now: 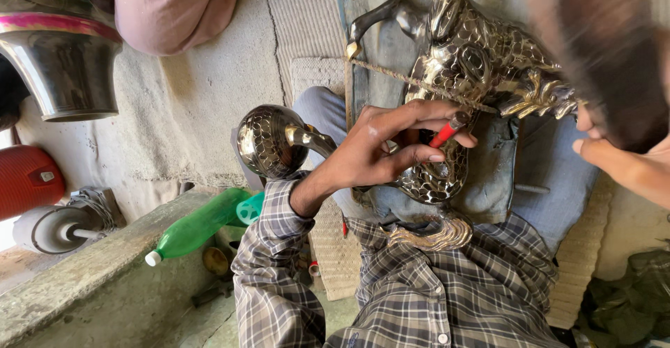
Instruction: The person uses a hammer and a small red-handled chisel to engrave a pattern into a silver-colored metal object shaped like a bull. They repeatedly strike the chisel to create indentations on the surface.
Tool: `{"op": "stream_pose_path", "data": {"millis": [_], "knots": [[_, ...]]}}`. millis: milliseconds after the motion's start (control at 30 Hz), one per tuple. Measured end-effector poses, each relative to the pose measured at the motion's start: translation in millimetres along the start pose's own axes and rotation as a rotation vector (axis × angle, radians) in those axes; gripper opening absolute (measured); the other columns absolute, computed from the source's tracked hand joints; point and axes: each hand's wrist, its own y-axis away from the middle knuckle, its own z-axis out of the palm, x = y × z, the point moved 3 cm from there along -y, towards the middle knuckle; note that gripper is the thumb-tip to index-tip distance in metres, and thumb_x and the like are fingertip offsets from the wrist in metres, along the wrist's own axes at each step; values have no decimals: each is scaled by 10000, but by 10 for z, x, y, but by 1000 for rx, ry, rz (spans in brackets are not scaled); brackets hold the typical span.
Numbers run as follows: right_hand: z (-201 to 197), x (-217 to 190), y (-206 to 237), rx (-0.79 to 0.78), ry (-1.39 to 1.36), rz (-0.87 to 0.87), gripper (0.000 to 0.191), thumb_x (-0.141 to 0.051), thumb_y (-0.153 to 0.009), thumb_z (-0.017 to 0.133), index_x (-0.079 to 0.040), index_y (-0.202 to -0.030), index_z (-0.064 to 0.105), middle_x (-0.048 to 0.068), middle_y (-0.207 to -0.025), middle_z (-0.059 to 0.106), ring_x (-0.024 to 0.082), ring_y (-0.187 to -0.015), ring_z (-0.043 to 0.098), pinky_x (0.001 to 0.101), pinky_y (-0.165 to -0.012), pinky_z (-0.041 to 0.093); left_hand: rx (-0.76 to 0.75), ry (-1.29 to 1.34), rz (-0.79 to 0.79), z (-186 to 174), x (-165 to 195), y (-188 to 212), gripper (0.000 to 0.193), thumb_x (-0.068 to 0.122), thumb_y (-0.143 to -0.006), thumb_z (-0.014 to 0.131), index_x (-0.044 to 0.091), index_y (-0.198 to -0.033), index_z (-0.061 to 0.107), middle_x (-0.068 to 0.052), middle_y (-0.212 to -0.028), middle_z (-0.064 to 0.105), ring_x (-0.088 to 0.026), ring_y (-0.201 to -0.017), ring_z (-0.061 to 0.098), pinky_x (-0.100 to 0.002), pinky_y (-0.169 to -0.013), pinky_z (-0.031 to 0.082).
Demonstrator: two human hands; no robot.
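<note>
A shiny engraved metal horse figure (481,55) lies across my lap on blue denim cloth (502,166), its hooved legs pointing to the top. A thin cord (412,81) runs across its body. My left hand (391,149), coming out of a plaid sleeve, pinches a small red-handled tool (444,133) against the horse's patterned flank. A round engraved metal knob (269,142) sits just behind that wrist. My right hand (614,156) is at the right edge, blurred, under a dark blurred shape (607,55). What it holds is unclear.
A green plastic bottle (195,226) lies on a concrete ledge (77,278) at lower left. A large metal vessel (63,69) with a pink rim, a red container (28,180) and a white roller (56,229) stand at left. Another person's pink garment (174,6) is at the top.
</note>
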Motion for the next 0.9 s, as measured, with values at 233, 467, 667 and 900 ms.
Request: {"op": "stream_pose_path", "data": {"millis": [233, 467, 667, 900], "knots": [[-24, -38, 72, -29, 37, -12, 858, 134, -762, 682, -70, -1557, 432, 79, -881, 609, 173, -740, 600, 329, -674, 547, -12, 45, -30, 2, -20, 0, 537, -20, -1057, 697, 114, -1526, 474, -84, -1269, 743, -188, -1054, 801, -338, -916, 669], [29, -49, -38, 4, -71, 8, 756, 85, -776, 708, -31, -1478, 454, 108, -997, 621, 198, -834, 647, 320, -729, 570, -9, 104, -67, -10, 2, -12, 515, -26, -1087, 649, 94, -1539, 435, -98, -1359, 716, -207, -1158, 771, -316, -905, 697], [17, 158, -26, -83, 148, 51, 656, 8, -865, 709, -124, -1462, 473, 88, -1031, 675, 168, -841, 671, 294, -788, 588, -9, 15, -13, -13, 55, -14, 525, -47, -1079, 682, 95, -1522, 438, -97, -1320, 722, -225, -1218, 739, -351, -1054, 665], [16, 0, 60, 91, -152, -31, 816, 96, -734, 650, 18, -1523, 457, 214, -1251, 640, 278, -1123, 659, 360, -975, 516, -11, 72, -42, -3, 69, -10, 528, -80, -1070, 668, 102, -1514, 448, -101, -1329, 708, -239, -1274, 706, -351, -1060, 631]]}}
